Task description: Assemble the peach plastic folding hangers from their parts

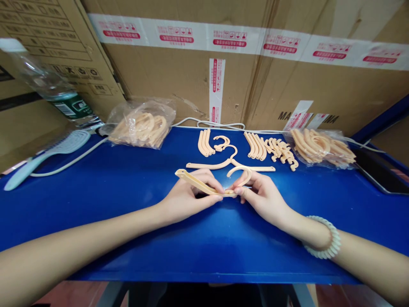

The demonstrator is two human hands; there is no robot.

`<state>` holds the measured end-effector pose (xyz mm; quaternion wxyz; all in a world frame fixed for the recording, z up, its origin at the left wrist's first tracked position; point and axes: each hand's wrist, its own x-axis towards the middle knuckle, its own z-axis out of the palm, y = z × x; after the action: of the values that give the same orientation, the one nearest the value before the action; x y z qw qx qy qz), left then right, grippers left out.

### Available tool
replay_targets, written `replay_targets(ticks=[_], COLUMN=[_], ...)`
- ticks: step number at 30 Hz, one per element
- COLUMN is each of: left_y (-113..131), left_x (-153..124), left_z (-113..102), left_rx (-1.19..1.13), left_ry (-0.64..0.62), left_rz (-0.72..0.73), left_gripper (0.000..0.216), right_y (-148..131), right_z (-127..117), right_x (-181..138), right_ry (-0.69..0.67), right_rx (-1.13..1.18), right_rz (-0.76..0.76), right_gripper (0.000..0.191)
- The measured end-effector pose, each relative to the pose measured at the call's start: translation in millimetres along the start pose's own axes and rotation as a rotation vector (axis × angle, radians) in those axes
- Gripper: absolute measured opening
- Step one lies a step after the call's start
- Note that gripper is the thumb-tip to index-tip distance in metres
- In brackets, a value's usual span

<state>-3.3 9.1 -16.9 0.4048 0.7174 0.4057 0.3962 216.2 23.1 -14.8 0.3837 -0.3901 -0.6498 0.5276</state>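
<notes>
Over the middle of the blue table, my left hand (pixel 191 196) pinches a beige plastic hanger arm (pixel 201 184) near its inner end. A matching hanger hook (pixel 245 175) is between the fingers of my right hand (pixel 262 194). The arm and hook meet between my fingertips; whether they are joined is hidden. Just beyond my hands lies a hanger (pixel 217 165) with two arms and a hook. Behind it are a row of loose hanger arms (pixel 205 143), a couple of loose hooks (pixel 221 143), a second row of arms (pixel 254 146) and a cluster of hooks (pixel 279 149).
Clear bags of hanger parts lie at the back left (pixel 142 125) and back right (pixel 322 147). At left are a hairbrush (pixel 67 143) and a plastic bottle (pixel 47 81). A phone (pixel 383 172) lies at right. A white cable (pixel 220 124) runs along the cardboard boxes (pixel 179 81).
</notes>
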Motion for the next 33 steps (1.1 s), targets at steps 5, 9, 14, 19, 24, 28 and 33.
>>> replay_targets(ticks=[5, 9, 14, 19, 24, 28, 33], left_y=[-4.1, -8.6, -10.2, -5.6, -3.1, -5.1, -5.2], left_x=[3.1, 3.9, 2.2, 6.7, 10.9, 10.1, 9.8], left_z=[2.1, 4.7, 8.2, 4.2, -1.2, -1.4, -0.5], left_rx=[-0.235, -0.347, -0.370, -0.387, -0.400, -0.426, -0.415], left_ry=[0.021, -0.045, -0.146, -0.095, -0.026, -0.009, 0.006], left_rz=[-0.071, -0.104, -0.109, -0.187, -0.241, -0.246, -0.245], left_gripper=[0.022, 0.032, 0.030, 0.032, 0.035, 0.035, 0.036], right_y=[-0.6, 0.8, 0.7, -13.4, -18.5, 0.6, 20.6], right_z=[-1.3, -0.8, 2.1, -14.5, -64.7, -93.4, -99.0], right_x=[-1.0, -2.3, -1.8, 5.8, 29.6, 52.7, 66.4], right_ry=[-0.030, -0.050, -0.063, -0.067, 0.230, 0.142, -0.035], right_rx=[-0.054, -0.131, -0.078, -0.086, -0.549, -1.054, -1.190], right_rz=[-0.039, -0.062, -0.053, -0.039, -0.337, -0.528, -0.543], right_gripper=[0.021, 0.029, 0.027, 0.030, 0.023, 0.016, 0.024])
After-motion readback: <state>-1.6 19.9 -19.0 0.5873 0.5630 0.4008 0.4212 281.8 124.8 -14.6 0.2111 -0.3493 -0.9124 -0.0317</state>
